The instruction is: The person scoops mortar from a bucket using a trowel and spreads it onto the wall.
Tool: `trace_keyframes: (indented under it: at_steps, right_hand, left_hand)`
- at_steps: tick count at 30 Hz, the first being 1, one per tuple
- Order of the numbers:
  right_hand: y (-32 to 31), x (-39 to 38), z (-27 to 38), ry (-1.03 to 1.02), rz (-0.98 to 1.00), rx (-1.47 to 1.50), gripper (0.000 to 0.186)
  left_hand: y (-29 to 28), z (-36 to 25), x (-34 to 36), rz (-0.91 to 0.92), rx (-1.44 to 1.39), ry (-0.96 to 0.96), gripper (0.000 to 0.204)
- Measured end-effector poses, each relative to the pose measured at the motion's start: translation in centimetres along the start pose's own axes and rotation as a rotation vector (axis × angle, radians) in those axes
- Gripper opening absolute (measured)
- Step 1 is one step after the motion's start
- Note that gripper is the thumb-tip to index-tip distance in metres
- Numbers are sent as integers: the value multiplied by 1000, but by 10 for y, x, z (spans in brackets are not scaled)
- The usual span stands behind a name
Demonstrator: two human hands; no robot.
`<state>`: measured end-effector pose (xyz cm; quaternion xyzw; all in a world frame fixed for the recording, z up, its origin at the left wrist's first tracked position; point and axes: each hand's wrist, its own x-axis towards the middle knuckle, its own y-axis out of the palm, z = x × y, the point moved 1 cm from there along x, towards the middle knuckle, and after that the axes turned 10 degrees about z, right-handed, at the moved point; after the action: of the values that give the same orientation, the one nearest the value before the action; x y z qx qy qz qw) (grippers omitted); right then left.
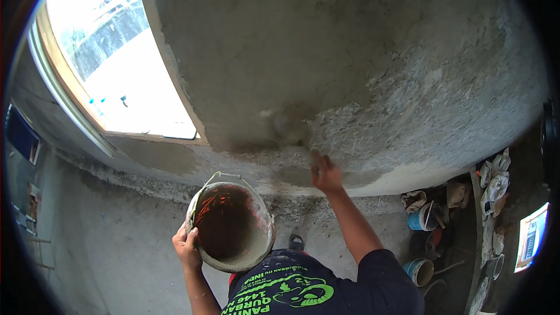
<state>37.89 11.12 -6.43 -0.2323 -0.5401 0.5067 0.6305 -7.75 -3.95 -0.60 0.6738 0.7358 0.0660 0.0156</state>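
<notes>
My left hand (186,244) grips the rim of a bucket (265,251) on its left side, thumb at the edge and fingers outside. The bucket tilts so its mouth faces up; grey residue coats its wall, with reddish streaks inside, and its thin handle stands up at the far rim. My right hand (325,174) reaches forward against the lower part of the plastered wall (256,41). Its fingers are curled round something smeared by motion, which I cannot make out. Just beyond it, a dark damp-looking patch (251,143) marks the wall.
A bright window opening (134,93) with a wooden frame sits at the left. Rough, paler plaster (402,105) covers the wall to the right. On the floor at right stand a blue bucket (415,220), another pail (410,269) and crumpled bags (497,186).
</notes>
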Motion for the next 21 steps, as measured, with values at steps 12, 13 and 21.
trace_keyframes:
  at_steps: [12,13,21]
  right_hand:
    - [-24,9,10,-34,-142,-61,57]
    - [-29,13,8,-12,-196,-73,57]
    - [-14,-66,-23,24,-172,-52,54]
  left_hand:
    - [-3,4,-13,-63,-17,0,40]
    - [-3,5,-13,-56,-26,-14,44]
    - [-2,-8,-21,-108,-68,11,41]
